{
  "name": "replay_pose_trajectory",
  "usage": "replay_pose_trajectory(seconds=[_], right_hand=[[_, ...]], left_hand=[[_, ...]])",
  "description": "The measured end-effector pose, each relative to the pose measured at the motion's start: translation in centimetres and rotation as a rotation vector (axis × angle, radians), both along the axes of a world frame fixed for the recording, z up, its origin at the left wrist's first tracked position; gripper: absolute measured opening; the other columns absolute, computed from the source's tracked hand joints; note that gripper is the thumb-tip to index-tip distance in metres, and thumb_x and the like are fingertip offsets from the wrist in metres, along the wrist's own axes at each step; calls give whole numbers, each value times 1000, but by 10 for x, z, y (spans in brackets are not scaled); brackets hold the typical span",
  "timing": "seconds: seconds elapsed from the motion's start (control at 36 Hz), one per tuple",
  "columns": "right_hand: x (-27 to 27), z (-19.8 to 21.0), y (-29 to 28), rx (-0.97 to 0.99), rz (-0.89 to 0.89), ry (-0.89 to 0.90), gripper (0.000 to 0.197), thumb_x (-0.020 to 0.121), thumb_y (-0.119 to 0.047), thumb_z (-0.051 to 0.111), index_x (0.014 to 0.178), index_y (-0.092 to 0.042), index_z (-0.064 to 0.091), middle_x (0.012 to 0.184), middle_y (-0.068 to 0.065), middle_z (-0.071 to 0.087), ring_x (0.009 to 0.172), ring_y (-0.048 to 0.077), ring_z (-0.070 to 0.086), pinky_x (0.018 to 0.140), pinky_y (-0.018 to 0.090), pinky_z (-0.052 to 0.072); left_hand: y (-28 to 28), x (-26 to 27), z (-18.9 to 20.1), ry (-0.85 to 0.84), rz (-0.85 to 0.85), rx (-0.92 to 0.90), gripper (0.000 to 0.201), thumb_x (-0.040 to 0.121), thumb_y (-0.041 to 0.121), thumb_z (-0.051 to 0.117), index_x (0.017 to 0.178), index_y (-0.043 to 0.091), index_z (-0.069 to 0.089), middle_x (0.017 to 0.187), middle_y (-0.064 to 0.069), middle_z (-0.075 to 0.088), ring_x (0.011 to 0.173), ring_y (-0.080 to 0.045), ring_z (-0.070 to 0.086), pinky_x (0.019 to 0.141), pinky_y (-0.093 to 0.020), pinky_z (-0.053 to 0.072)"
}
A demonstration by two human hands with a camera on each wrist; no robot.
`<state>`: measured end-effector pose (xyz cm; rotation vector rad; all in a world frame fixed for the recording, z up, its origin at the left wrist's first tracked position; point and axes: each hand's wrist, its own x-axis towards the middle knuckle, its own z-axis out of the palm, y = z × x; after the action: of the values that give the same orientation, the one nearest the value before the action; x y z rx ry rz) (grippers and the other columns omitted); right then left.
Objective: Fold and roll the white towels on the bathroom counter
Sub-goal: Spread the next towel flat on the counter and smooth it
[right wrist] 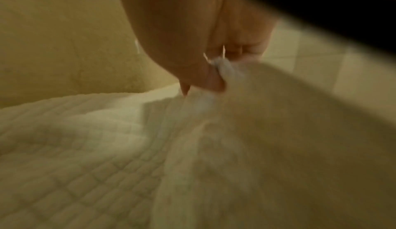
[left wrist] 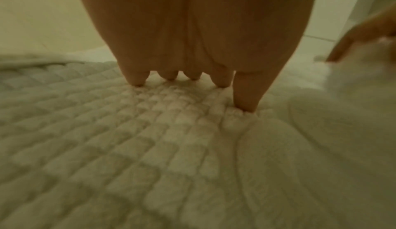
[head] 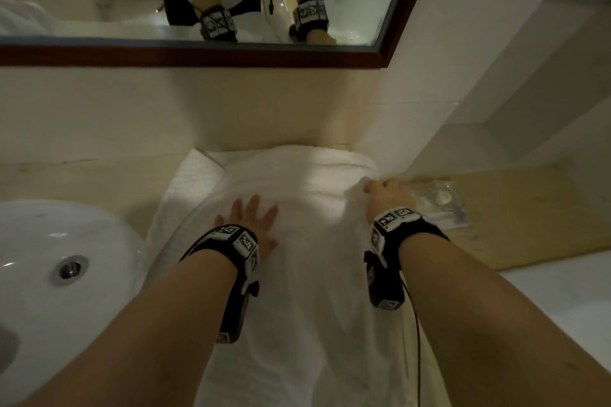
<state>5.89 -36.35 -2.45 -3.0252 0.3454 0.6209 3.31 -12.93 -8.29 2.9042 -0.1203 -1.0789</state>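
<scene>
A white waffle-textured towel [head: 297, 274] lies spread lengthwise on the bathroom counter and hangs over the front edge toward me. My left hand [head: 251, 218] lies flat on its middle with straight fingers pressing the cloth [left wrist: 163, 131]. My right hand [head: 385, 192] pinches the towel's right edge near the far corner and lifts it a little; the right wrist view shows my right hand [right wrist: 212, 80] with the fold of the towel [right wrist: 257, 114] caught between thumb and fingers. Under the spread towel, a second white towel [head: 195, 175] shows at the far left.
A white sink basin [head: 49, 274] sits to the left of the towels. A clear plastic packet [head: 439, 201] lies on the tan counter [head: 512, 225] right behind my right hand. A dark-framed mirror [head: 198, 56] hangs on the back wall, and a side wall closes the right.
</scene>
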Motion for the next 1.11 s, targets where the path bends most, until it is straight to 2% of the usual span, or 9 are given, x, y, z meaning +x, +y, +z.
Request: replay_pose_trajectory(seconds=[0.17, 0.28, 0.44, 0.58, 0.72, 0.86, 0.97, 1.03, 1.11], right_hand=[[23, -5, 3, 35, -110, -57, 42, 89, -16, 45, 131, -15, 41, 133, 15, 38, 122, 36, 41, 102, 43, 36], [49, -1, 17, 147, -94, 20, 55, 93, -23, 48, 143, -26, 25, 138, 12, 30, 122, 38, 43, 102, 47, 41], [61, -15, 37, 139, -13, 177, 70, 95, -31, 51, 150, -29, 7, 156, 3, -4, 143, 30, 15, 112, 50, 27], [76, -29, 28, 118, -181, 83, 70, 94, -41, 43, 149, -19, 7, 148, 13, 30, 132, 36, 37, 109, 45, 32], [84, -31, 30, 133, -298, 84, 83, 91, -35, 52, 151, -20, -5, 149, 20, 27, 132, 39, 36, 108, 48, 33], [77, -31, 33, 166, -280, 147, 101, 85, -32, 67, 150, -11, -8, 154, 19, 17, 137, 35, 29, 108, 45, 31], [71, -23, 39, 73, -244, 106, 99, 81, -56, 58, 148, -28, -9, 148, 18, 28, 133, 38, 33, 109, 50, 30], [65, -20, 42, 66, -172, 57, 85, 84, -55, 52, 146, -26, 1, 142, 13, 32, 129, 37, 34, 109, 46, 28], [62, -21, 48, 106, -218, 35, 82, 78, -48, 61, 139, -26, 11, 135, 13, 26, 125, 38, 35, 107, 51, 32]], left_hand=[[22, 18, 22, -292, 135, -43, 54, 94, 42, 44, 145, 29, 27, 152, -4, 18, 138, -26, 24, 113, -41, 28], [56, 30, 29, -290, 368, 10, 65, 88, 26, 53, 143, 36, 21, 151, -3, 8, 137, -28, 20, 113, -41, 28], [81, 35, 24, -220, 426, 111, 84, 83, 24, 61, 144, 34, 4, 146, -7, 10, 131, -32, 29, 107, -43, 36], [89, 40, 24, -251, 373, 181, 88, 85, 29, 60, 146, 30, -3, 140, -9, 24, 127, -30, 35, 103, -40, 37], [101, 45, 28, -235, 291, 130, 81, 91, 28, 55, 149, 24, -2, 143, -13, 27, 127, -33, 39, 105, -39, 36], [123, 45, 47, -340, 649, -41, 51, 96, 24, 43, 141, 17, 21, 137, -18, 37, 122, -38, 45, 100, -46, 37], [137, 30, 47, -710, 942, 48, 45, 90, 10, 41, 133, 9, 27, 129, -21, 36, 117, -39, 41, 97, -47, 35], [133, 29, 50, -797, 896, 111, 56, 81, 10, 48, 133, 10, 27, 137, -21, 30, 124, -37, 33, 102, -46, 29], [113, 35, 54, -634, 670, 240, 74, 85, 13, 44, 147, 16, 4, 155, -16, -1, 144, -34, 1, 118, -47, 7]])
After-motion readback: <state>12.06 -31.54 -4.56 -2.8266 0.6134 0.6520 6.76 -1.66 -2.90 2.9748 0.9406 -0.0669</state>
